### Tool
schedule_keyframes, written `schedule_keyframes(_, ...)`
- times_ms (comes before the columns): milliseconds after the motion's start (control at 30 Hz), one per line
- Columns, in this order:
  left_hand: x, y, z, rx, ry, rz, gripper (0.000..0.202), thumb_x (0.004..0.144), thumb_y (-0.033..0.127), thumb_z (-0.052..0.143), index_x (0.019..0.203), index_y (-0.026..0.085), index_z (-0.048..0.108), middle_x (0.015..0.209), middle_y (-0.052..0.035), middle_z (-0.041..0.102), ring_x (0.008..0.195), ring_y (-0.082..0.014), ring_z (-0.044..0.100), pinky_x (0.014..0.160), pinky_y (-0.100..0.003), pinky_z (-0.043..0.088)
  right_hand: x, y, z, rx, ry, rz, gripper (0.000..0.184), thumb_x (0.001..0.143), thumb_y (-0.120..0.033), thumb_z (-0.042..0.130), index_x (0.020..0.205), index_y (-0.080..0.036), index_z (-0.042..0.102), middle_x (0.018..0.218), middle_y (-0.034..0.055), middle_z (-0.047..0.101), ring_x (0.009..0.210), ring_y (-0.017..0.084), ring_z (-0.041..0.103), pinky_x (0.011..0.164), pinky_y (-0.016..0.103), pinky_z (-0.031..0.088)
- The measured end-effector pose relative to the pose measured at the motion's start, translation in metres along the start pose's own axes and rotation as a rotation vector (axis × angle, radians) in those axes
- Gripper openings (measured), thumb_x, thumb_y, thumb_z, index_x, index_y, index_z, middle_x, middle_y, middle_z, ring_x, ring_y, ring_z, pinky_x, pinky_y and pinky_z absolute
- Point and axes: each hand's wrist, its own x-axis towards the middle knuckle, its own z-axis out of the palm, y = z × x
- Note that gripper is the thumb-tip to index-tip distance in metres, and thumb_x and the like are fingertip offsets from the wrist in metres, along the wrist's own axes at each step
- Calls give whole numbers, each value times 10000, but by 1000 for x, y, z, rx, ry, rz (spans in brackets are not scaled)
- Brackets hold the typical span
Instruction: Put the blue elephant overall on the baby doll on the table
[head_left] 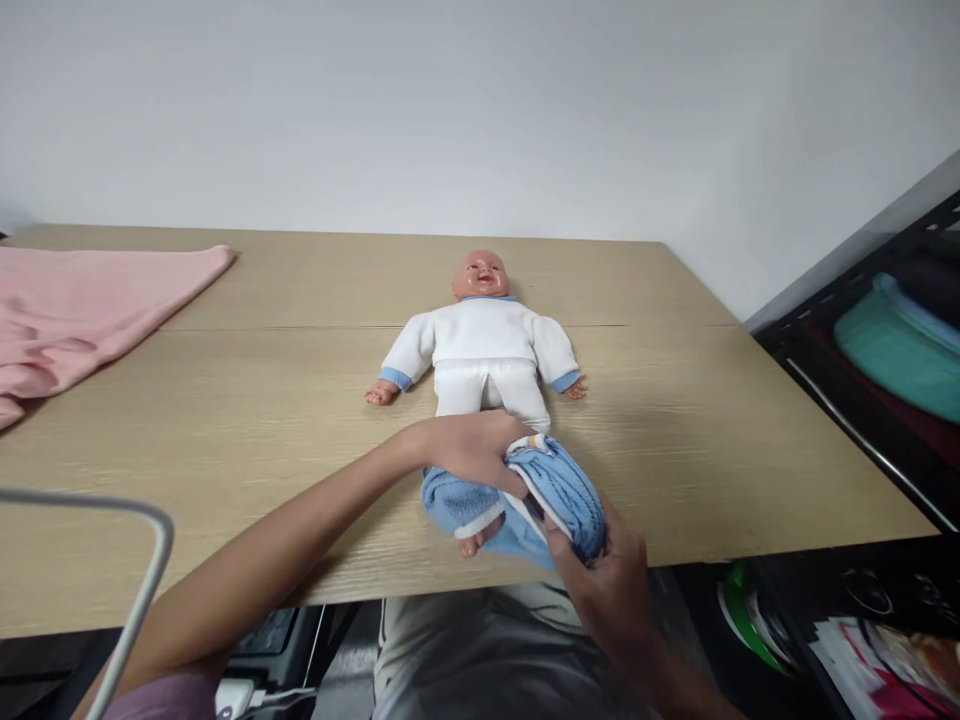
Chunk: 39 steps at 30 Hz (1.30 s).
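A baby doll (pixel 484 345) in a white top and white trousers lies on its back on the wooden table (pixel 225 420), head toward the wall. Bunched blue fleece trousers (pixel 559 490) with white lining cover its lower legs; one bare foot (pixel 480 540) pokes out of the left leg. My left hand (pixel 469 450) grips the waistband of the blue trousers on the left side. My right hand (pixel 604 575) pinches the bunched blue fabric on the right, near the table's front edge.
A pink cloth (pixel 82 310) lies at the table's far left. A black shelf (pixel 885 370) with a teal folded item (pixel 900 350) stands at the right. A grey metal bar (pixel 142 570) crosses the lower left. Magazines and cables lie on the floor below.
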Motion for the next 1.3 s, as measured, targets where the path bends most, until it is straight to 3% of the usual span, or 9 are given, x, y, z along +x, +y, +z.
schedule_keyframes(167, -7, 15, 6, 273, 32, -93, 243, 858, 343, 802, 1026, 217, 682, 902, -24, 747, 813, -233, 690, 721, -337, 451, -3, 27, -4, -80, 1, 78, 244, 932, -376, 693, 1088, -204, 769, 913, 86, 855, 815, 294, 812, 734, 338, 632)
schedule_keyframes(267, -9, 18, 12, 363, 42, -155, 348, 868, 385, 805, 1148, 229, 669, 999, -53, 775, 902, -279, 719, 736, -352, 449, 2, 37, -7, -116, -43, 46, 235, 920, -359, 689, 1081, -211, 775, 922, 92, 849, 824, 302, 804, 724, 350, 619)
schedule_keyframes(400, -9, 21, 21, 476, 62, -201, 537, 862, 393, 833, 1336, 226, 643, 1143, -96, 785, 1046, -334, 748, 806, -371, 485, 10, 34, -8, -131, -19, -6, 194, 877, -347, 654, 983, -222, 755, 929, 95, 802, 860, 306, 764, 793, 388, 609)
schedule_keyframes(500, -10, 23, 25, 511, 79, -223, 613, 877, 391, 834, 1428, 238, 613, 1211, -108, 776, 1107, -350, 749, 874, -386, 503, 12, 31, -7, -47, -47, 53, 261, 865, -331, 619, 1045, -218, 772, 976, 83, 805, 905, 298, 768, 838, 387, 607)
schedule_keyframes(633, -9, 20, 24, 388, 104, -192, 524, 853, 327, 832, 1324, 236, 620, 1149, -81, 770, 1071, -318, 737, 860, -364, 491, 12, 38, -9, 103, -138, 227, 375, 917, -385, 648, 1193, -192, 815, 1101, 98, 868, 1027, 326, 810, 932, 402, 634)
schedule_keyframes(767, -7, 11, 15, 197, 101, -109, 451, 824, 250, 808, 1230, 243, 612, 1091, -33, 742, 991, -258, 704, 819, -334, 464, 15, 43, -10, 279, -208, 261, 358, 929, -363, 696, 1220, -198, 825, 1153, 88, 869, 1061, 308, 805, 940, 375, 651)
schedule_keyframes(933, -6, 4, 7, -30, 99, -24, 452, 776, 209, 777, 1192, 237, 600, 1042, 9, 697, 937, -211, 657, 824, -308, 455, 15, 38, -4, 452, -130, 301, 311, 951, -345, 749, 1234, -218, 769, 1138, 63, 834, 1044, 263, 777, 945, 346, 638)
schedule_keyframes(1067, -4, 5, 6, -137, 92, -7, 414, 761, 198, 755, 1142, 232, 597, 994, 29, 644, 906, -187, 618, 835, -302, 457, 11, 38, 2, 541, -85, 303, 383, 949, -295, 759, 1319, -232, 683, 1237, 70, 822, 1121, 242, 783, 994, 331, 640)
schedule_keyframes(1300, -2, 3, 7, -104, 227, -57, 453, 720, 244, 827, 1120, 224, 615, 1048, 13, 679, 937, -204, 640, 839, -315, 463, 12, 39, 11, 602, -39, 261, 605, 891, -158, 707, 1475, -253, 581, 1549, 151, 706, 1385, 274, 734, 1146, 412, 633)
